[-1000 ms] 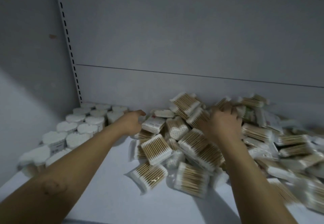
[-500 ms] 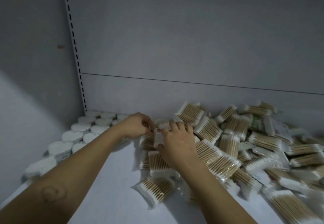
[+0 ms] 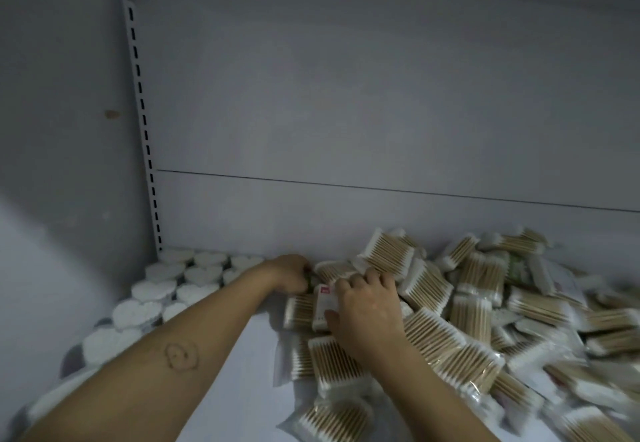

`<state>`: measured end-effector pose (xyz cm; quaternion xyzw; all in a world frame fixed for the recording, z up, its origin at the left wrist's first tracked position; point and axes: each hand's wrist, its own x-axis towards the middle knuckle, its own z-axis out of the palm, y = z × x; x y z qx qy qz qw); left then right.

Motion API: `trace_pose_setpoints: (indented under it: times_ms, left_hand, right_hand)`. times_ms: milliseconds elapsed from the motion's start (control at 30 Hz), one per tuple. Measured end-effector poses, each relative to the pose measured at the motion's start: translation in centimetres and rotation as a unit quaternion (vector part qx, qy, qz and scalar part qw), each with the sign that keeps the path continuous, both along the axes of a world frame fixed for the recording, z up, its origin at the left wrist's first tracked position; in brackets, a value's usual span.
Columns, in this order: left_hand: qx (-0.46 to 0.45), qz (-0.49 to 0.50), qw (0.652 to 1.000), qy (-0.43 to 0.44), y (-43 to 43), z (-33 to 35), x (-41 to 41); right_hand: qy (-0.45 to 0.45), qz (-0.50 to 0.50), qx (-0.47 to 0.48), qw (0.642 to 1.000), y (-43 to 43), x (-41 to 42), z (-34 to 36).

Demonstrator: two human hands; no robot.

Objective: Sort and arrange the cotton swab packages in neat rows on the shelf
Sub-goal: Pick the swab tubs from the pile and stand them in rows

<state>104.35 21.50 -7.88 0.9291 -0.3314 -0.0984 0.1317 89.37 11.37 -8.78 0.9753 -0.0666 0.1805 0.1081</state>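
Close by, loose swab packs [image 3: 332, 421] lie on the shelf [image 3: 242, 372]. Just behind them, the right hand [image 3: 363, 306] pinches a white pack [image 3: 322, 306] with a red mark. The left hand [image 3: 291, 273] is just beside it, fingers curled. I cannot tell if it holds anything. The big pile [image 3: 485, 303] spreads off to the right. White tubs [image 3: 152, 289] stand on the left.

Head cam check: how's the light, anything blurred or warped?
Head view: dim, flat light; a shadow lies across the left wall; the cotton swab packages at the lower right smear with blur; the slotted rail leans from the wide lens; the right hand and its white package read clearly.
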Motion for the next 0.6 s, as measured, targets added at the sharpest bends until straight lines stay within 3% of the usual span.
trace_pose_setpoints:
  times_ms: [200, 400, 600]
  left_hand:
    - [-0.014, -0.015, 0.998, 0.052, -0.4, 0.0, 0.7]
    - [-0.069, 0.031, 0.988, 0.134, 0.6, -0.1, 0.6]
    - [-0.090, 0.038, 0.994, 0.041, 2.1, 2.6, -0.1]
  right_hand:
    - [-0.009, -0.017, 0.006, 1.000, 0.6, 0.4, -0.8]
    - [-0.008, -0.012, 0.028, 1.000, 0.9, 0.5, -1.1]
    - [0.015, -0.035, 0.030, 0.999, 0.8, 0.8, -1.4]
